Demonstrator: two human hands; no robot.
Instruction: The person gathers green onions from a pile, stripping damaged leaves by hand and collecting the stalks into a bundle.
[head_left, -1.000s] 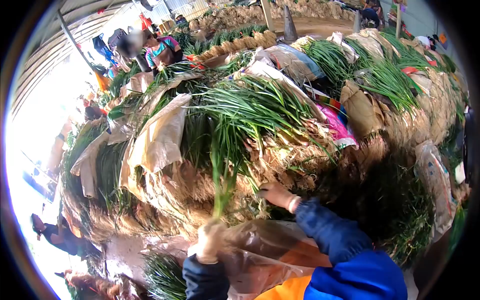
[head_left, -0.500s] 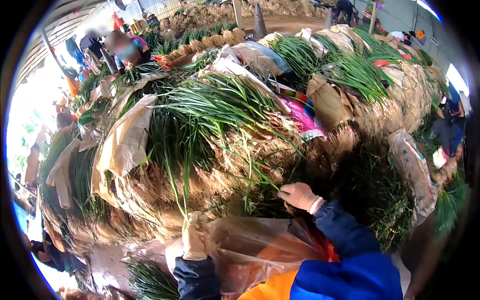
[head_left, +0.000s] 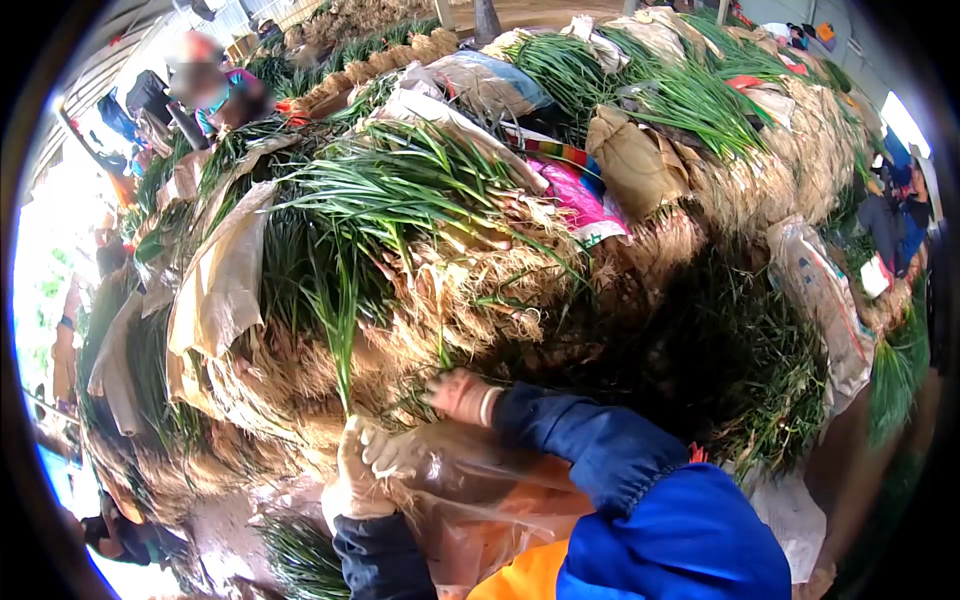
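Note:
My left hand (head_left: 362, 468), in a pale glove, is closed round a green onion whose leaves (head_left: 343, 340) stand up above the fist. Pale roots hang out beside the wrist. A little to the right is my gloved right hand (head_left: 462, 395), close to the front of the heap; its fingers are smeared by motion, so whether it holds anything does not show. A clear plastic sheet (head_left: 480, 500) covers my lap. Just beyond both hands rises a heap of green onions (head_left: 420, 190), with dense tan roots (head_left: 290, 400) facing me.
Dark green leaf scraps (head_left: 740, 350) are piled at the right beside a white sack (head_left: 815, 300). Brown paper (head_left: 635, 165) and a pink bag (head_left: 570, 195) lie on the heap. Another person (head_left: 225, 95) is at the back left; one more (head_left: 900, 210) is at the right.
My right hand has swung left, towards my left hand; the long green leaf it was pinching is no longer seen stretched out. My left hand still grips the green onion, slightly lower and further left.

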